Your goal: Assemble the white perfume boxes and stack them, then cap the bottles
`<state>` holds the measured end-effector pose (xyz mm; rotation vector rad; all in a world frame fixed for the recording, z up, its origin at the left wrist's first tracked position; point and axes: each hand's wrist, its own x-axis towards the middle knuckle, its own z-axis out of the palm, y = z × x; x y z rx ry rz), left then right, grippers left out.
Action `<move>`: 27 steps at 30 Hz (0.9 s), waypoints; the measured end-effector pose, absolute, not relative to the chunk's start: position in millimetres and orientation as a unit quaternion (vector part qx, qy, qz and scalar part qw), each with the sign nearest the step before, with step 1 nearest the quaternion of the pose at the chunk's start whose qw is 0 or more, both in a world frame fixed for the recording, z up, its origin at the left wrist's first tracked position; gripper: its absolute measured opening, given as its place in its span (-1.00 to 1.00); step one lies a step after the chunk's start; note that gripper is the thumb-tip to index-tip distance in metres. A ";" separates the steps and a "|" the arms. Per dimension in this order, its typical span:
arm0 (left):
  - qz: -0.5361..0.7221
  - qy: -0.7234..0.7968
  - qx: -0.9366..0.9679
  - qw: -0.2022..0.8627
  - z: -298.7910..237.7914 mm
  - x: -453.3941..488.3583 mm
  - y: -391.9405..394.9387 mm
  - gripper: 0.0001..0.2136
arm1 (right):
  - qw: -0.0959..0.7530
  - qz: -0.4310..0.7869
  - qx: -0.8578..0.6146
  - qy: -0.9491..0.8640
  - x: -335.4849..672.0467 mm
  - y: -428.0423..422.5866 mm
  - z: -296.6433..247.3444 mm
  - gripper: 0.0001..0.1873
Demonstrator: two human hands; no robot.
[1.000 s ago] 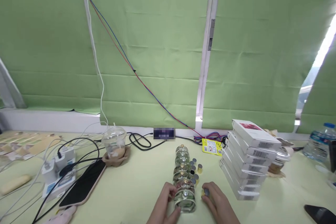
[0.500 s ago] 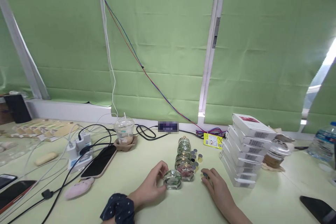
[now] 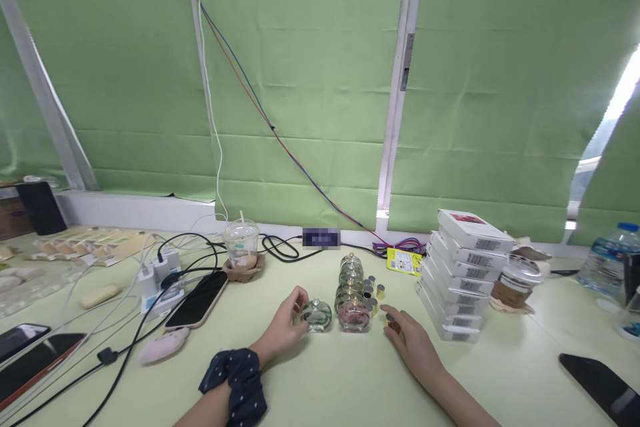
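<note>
A small oval glass bottle with green inside [image 3: 317, 316] stands upright near the table's front. Thumb and fingers of my left hand [image 3: 285, 320] grip its left edge. Just to its right is a similar bottle with pink inside [image 3: 354, 316], the front one of a row of glass bottles [image 3: 351, 277] running away from me. My right hand [image 3: 407, 337] pinches a small gold cap with a grey top [image 3: 389, 320] close to the table; the fingers partly cover it. Several like gold caps [image 3: 381, 291] lie between that hand and the row.
A stack of white boxes [image 3: 457, 280] stands right of my right hand, with a lidded cup [image 3: 517, 280] behind it. On the left are a plastic cup [image 3: 242, 243], a phone [image 3: 197, 300], a pink pouch-like thing [image 3: 164, 345] and tangled cables. A dark phone [image 3: 603, 387] lies far right.
The green bottle has moved left with my left hand, opening a gap from the pink one. My right hand stays near the same spot, and more of the cap's gold side shows.
</note>
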<state>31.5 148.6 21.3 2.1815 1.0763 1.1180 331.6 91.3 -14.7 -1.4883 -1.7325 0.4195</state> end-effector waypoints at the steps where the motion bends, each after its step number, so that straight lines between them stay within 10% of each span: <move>1: 0.411 0.395 0.792 0.217 21.4 31.3 148.6 -0.73 | 0.401 0.167 -0.592 -0.679 331.2 90.1 -13.0 -0.55; 14: 0.317 0.391 0.847 -0.168 9.5 93.3 116.3 -0.52 | 0.533 0.391 -0.523 -0.538 337.6 94.1 1.1 -0.76; 27: 0.289 0.432 0.851 -0.073 12.2 122.9 114.8 -0.64 | 0.457 0.488 -0.496 -0.554 322.2 83.4 7.3 -0.34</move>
